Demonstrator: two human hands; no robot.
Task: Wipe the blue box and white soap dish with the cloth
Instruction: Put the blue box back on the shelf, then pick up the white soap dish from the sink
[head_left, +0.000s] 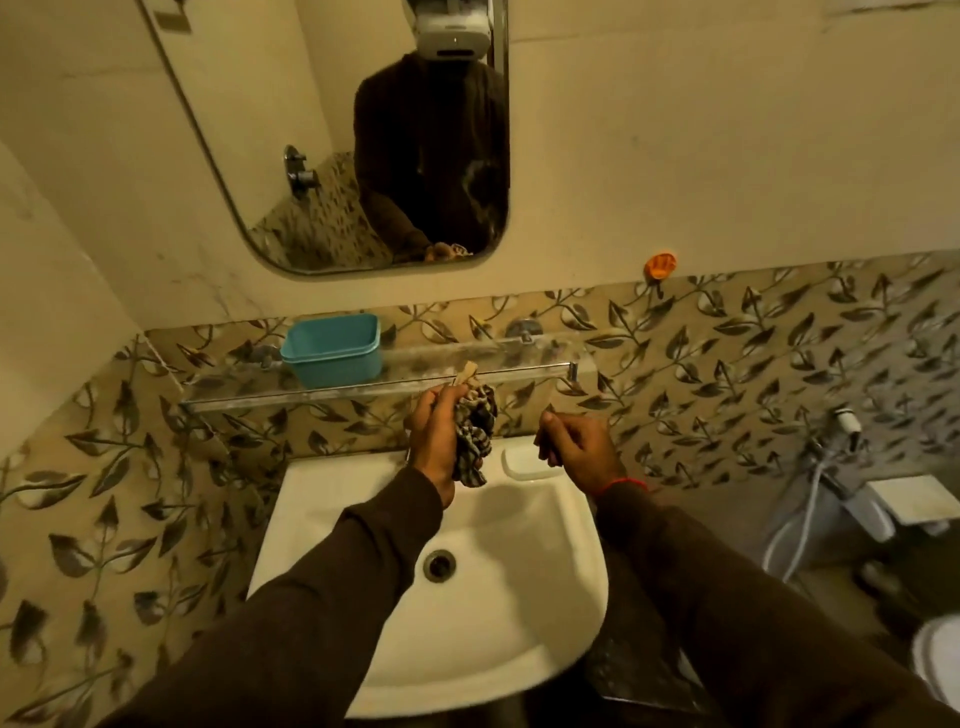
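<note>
A blue box (332, 349) stands empty on the left part of the glass shelf (291, 397) above the basin. The white soap dish (522, 462) lies on the basin's back rim at the right. My left hand (434, 436) grips a bunched checked cloth (475, 434) over the back of the basin, below the shelf's rail. My right hand (574, 447) hovers with loosely curled fingers just over the soap dish's right end and holds nothing; it hides part of the dish.
The white wash basin (363, 519) with its drain (439, 565) lies under my arms. A mirror (332, 130) hangs above the shelf. An orange hook (661, 265) is on the wall. A hand sprayer (847, 431) and toilet (940, 660) stand at right.
</note>
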